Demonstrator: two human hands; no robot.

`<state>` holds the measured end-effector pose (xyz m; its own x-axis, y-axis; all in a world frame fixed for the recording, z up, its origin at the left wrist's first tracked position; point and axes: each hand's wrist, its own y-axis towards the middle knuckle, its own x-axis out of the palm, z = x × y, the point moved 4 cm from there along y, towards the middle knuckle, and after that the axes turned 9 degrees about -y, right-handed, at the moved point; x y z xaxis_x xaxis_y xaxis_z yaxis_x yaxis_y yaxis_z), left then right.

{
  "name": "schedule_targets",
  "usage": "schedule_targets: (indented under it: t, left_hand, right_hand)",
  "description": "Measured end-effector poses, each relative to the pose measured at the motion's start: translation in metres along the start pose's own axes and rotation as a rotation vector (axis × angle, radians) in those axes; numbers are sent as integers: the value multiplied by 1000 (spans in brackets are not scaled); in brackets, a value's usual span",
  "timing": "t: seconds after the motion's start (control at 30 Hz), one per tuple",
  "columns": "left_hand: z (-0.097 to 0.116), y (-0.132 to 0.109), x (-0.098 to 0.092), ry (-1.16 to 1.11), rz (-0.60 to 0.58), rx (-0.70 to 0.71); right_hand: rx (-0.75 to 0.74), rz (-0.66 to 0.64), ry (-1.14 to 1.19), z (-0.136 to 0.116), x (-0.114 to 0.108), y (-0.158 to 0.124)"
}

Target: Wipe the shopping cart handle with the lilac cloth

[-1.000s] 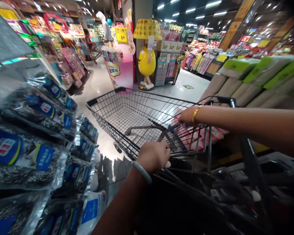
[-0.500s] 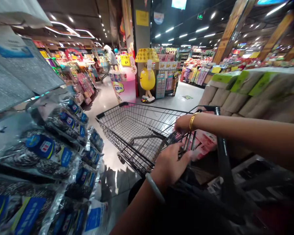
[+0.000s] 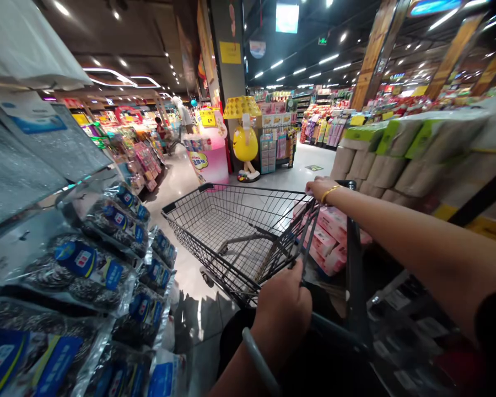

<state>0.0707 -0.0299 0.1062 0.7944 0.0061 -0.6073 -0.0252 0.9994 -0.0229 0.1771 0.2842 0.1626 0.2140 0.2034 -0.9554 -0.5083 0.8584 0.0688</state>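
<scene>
A black wire shopping cart point(image 3: 227, 220) stands before me, with only bare wire mesh showing in its basket. My left hand point(image 3: 285, 300), with a pale bangle at the wrist, is closed in a fist around the dark bars of the cart's folding rear frame. Farther forward, my right hand point(image 3: 323, 190), wearing a gold bracelet, has its fingers curled over the top of that frame at the basket's right rear corner. The cart's dark handle point(image 3: 353, 259) passes under my right forearm. Pink packages point(image 3: 328, 237) show behind the bars, low on the right.
Bagged goods with blue labels point(image 3: 86, 259) hang close on the left. Wrapped paper rolls point(image 3: 392, 154) are stacked on the right. Ahead stand a pink display bin point(image 3: 210, 160), a yellow figure point(image 3: 245, 143) and a pillar point(image 3: 228, 71). A person point(image 3: 184, 113) is far back at left.
My left hand has gone from loosely spread fingers to a fist on the frame bars. My right hand has moved up and forward, and the rear frame now stands more upright.
</scene>
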Motion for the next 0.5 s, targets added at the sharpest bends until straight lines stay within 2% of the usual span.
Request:
schedule_targets:
  t: [0.1,0.2,0.33,0.5]
  left_hand:
    - [-8,0,-1,-86,15,61]
    - [-13,0,-1,-123,10,87]
    - [-14,5,-5,-113,-18,34]
    - [-11,28,-15,-80,4,-69]
  right_hand:
    - [89,-54,60,9,15,-11]
    - [95,-102,150,12,20,-22]
    - [100,-63,221,15,18,-39]
    - [61,-44,275,4,15,-65]
